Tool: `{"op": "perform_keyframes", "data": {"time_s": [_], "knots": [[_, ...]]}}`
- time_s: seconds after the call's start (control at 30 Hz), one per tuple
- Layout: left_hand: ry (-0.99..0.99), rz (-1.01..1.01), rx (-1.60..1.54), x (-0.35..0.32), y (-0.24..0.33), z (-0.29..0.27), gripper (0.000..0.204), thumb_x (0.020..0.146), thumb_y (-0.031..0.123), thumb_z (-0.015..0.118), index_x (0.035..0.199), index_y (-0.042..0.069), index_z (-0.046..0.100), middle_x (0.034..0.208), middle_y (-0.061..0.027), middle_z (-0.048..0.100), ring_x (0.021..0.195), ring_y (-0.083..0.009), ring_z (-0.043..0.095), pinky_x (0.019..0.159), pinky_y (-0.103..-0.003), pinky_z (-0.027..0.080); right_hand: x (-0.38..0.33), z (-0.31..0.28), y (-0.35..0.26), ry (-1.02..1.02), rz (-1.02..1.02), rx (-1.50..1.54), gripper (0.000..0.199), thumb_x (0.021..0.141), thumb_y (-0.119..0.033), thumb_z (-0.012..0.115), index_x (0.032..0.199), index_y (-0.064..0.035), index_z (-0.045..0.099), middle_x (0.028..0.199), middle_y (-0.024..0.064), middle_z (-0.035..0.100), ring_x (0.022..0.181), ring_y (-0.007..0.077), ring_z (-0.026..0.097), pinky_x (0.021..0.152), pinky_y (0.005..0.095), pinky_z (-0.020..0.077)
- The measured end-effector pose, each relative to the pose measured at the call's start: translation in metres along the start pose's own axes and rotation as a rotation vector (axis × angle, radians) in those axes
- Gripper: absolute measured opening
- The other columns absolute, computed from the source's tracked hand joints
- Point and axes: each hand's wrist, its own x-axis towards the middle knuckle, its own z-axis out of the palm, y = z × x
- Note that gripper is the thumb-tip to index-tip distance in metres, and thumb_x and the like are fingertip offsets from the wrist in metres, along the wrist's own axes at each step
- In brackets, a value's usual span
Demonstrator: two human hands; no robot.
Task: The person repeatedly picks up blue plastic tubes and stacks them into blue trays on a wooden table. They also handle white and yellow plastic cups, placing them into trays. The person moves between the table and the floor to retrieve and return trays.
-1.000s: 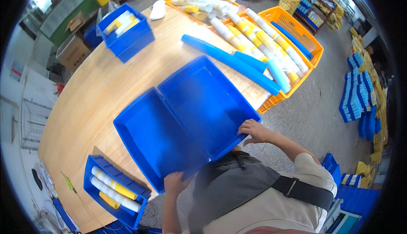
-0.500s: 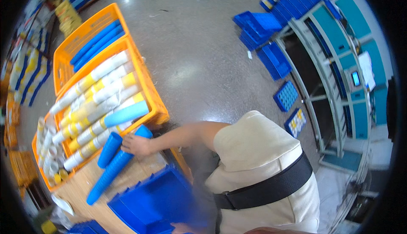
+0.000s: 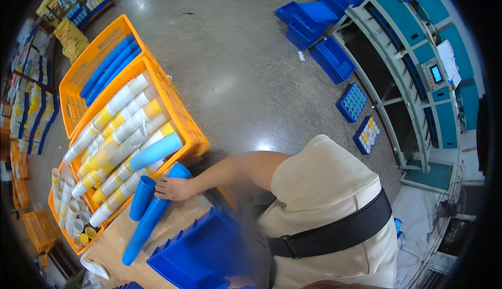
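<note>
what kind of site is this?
Likely a factory or warehouse packing floor: orange crates full of stacked white and yellow cup sleeves, blue bins on bare concrete, and a teal machine. One hand grips stacked blue cups.

Wooden table [image 3: 172, 226] bearing stacked blue cups [image 3: 149, 218] and a blue bin [image 3: 204, 255]

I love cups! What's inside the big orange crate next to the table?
The orange plastic crate holds long stacks of white-and-yellow cups lying sideways, with one light blue stack on top. Anything beneath is covered.
</note>
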Motion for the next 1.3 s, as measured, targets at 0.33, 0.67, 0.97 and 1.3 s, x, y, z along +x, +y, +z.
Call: {"op": "perform_keyframes", "data": {"time_s": [0.33, 0.67, 0.97, 1.3], "knots": [[0.063, 0.188, 0.002, -0.012, 0.027, 0.046, 0.063, 0.088, 0.044, 0.075, 0.121, -0.007, 0.062, 0.105, -0.0234, 0.069, 0.097, -0.0376, 0.066, 0.086, -0.05, 0.053, -0.002, 0.002, -0.002, 0.006, 0.023, 0.106, 0.062, 0.08, -0.038, 0.071, 0.127, -0.0017, 0.052, 0.118, 0.015, 0.057, 0.114, 0.0315, 0.054, 0.103, 0.048, 0.0384], [0.004, 0.349, 0.059, -0.027, 0.079, 0.077, 0.061, 0.091, 0.041, 0.073, 0.125, -0.008, 0.059, 0.109, -0.025, 0.067, 0.099, -0.0386, 0.066, 0.087, -0.049, 0.054, -0.003, 0.02, -0.002, 0.169, 0.006, -0.055, 0.047, 0.085, -0.03, 0.066, 0.12, -0.0017, 0.055, 0.114, 0.0161, 0.061, 0.114, 0.0337, 0.057, 0.104, 0.0498, 0.0392], [0.02, 0.372, 0.096, -0.021, 0.084, 0.067, 0.059, 0.093, 0.037, 0.071, 0.128, -0.009, 0.056, 0.113, -0.0264, 0.065, 0.101, -0.0394, 0.065, 0.087, -0.048, 0.054, -0.003, 0.011, -0.003, 0.167, 0.018, 0.036, 0.035, 0.09, -0.023, 0.06, 0.118, -0.0024, 0.056, 0.116, 0.0161, 0.061, 0.113, 0.0329, 0.058, 0.103, 0.048, 0.0419], [0.272, 0.323, -0.082, -0.105, 0.067, -0.042, 0.056, 0.092, 0.024, 0.07, 0.13, -0.012, 0.049, 0.112, -0.0294, 0.066, 0.106, -0.0468, 0.065, 0.092, -0.05, 0.052, -0.014, 0.001, -0.005, 0.337, -0.202, 0.173, 0.019, 0.089, -0.007, 0.055, 0.106, -0.0006, 0.06, 0.1, 0.0222, 0.059, 0.098, 0.0388, 0.058, 0.091, 0.0502, 0.0483]]}}
